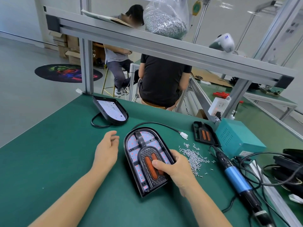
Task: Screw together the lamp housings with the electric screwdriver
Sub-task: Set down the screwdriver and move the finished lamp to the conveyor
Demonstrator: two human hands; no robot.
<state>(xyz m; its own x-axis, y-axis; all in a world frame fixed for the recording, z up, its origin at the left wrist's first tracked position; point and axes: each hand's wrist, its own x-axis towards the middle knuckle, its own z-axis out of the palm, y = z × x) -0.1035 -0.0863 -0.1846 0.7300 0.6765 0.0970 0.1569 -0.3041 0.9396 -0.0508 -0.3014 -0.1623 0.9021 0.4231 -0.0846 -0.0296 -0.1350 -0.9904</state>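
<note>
An arched black lamp housing with a white LED board and an inner insert with two orange lenses lies on the green mat in front of me. My right hand grips its right side, thumb pressing on the orange lenses, fingers curled around the edge. My left hand hovers just left of the housing, fingers relaxed, holding nothing. The blue electric screwdriver lies on the mat to the right, untouched. A pile of small silver screws sits between the housing and the screwdriver.
A second housing with a cable lies at the far left of the mat. A spare insert leans by a teal power box. Black cables crowd the right edge. Two people sit beyond the bench frame.
</note>
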